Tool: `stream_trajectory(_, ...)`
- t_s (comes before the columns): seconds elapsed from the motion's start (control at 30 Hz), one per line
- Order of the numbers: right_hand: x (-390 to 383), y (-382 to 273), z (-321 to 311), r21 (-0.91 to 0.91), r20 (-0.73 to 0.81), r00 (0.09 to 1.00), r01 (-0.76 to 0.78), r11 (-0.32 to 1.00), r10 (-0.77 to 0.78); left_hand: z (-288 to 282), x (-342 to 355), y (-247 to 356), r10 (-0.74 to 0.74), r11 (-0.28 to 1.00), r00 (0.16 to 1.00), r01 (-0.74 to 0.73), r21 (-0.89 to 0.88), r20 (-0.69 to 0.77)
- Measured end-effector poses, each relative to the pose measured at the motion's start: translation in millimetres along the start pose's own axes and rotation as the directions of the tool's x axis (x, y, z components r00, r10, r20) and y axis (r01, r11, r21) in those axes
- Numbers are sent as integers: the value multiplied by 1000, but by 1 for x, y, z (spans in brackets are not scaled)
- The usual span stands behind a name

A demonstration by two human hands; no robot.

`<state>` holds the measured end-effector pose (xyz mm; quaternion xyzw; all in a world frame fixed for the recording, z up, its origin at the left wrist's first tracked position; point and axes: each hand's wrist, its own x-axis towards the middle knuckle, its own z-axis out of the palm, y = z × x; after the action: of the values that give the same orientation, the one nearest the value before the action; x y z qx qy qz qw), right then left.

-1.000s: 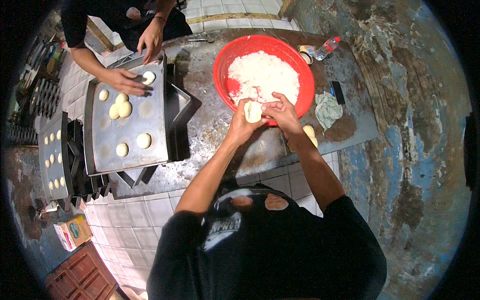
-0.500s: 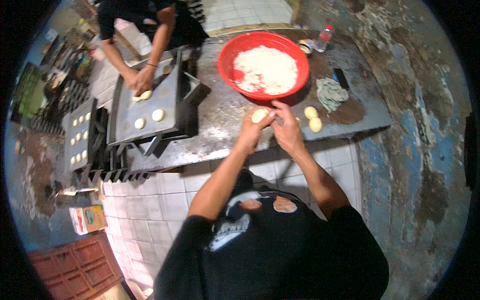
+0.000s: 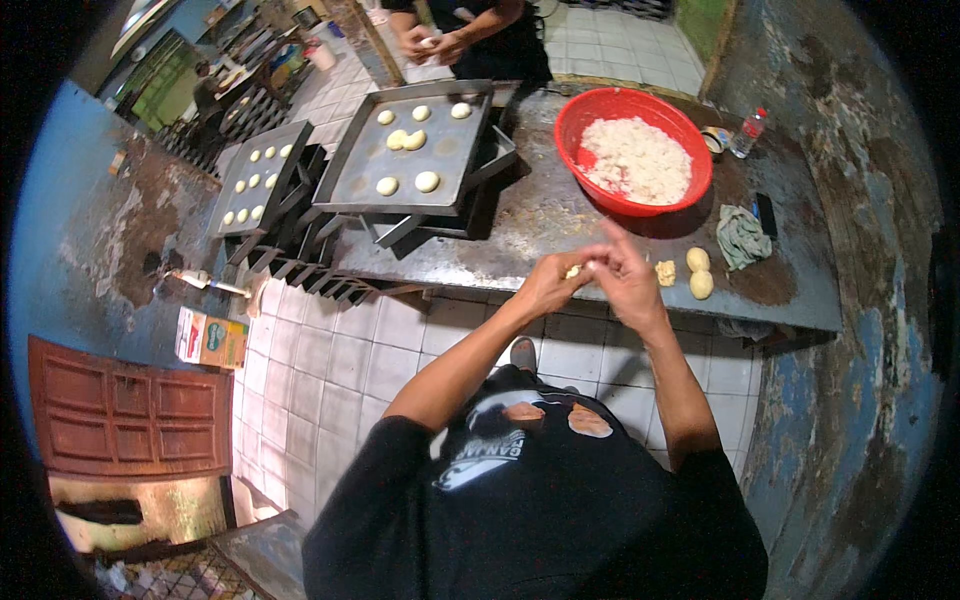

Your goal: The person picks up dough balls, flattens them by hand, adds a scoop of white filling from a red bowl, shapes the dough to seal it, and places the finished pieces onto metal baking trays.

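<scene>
Apparently midway, grasping dough [image 3: 572, 271] in left hand [image 3: 545, 284], with right hand [image 3: 630, 277] hold unclear, rounds [image 3: 427, 181] on left tray [image 3: 455, 165], two balls [image 3: 701, 286] remaining at right.

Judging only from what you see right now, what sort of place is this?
Most likely a small bakery or kitchen workshop: what look like pale dough balls sit in metal trays, and a red bowl of crumbly white mix stands on the table.
</scene>
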<state>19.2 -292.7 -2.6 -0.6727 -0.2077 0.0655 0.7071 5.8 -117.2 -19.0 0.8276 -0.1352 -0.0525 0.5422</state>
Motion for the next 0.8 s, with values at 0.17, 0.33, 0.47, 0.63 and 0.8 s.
stream_trajectory(0.17,23,11,19,162,155,979,-158,974,134,-28,-36,-21,-99,976,983,66,-206,-156)
stream_trajectory(0.33,44,-10,66,-308,438,884,-20,951,161,-62,-61,-21,-51,975,998,42,-220,-33)
stream_trajectory(0.47,60,26,116,234,-156,986,101,967,-65,-96,-59,-26,-306,879,929,190,-437,-211)
stream_trajectory(0.63,84,45,192,-383,-16,944,298,874,-329,-139,-50,-43,-319,605,925,30,-796,-208)
stream_trajectory(0.8,147,67,294,470,162,889,-451,759,428,-226,-47,-96,-390,736,817,-1,-677,-425)
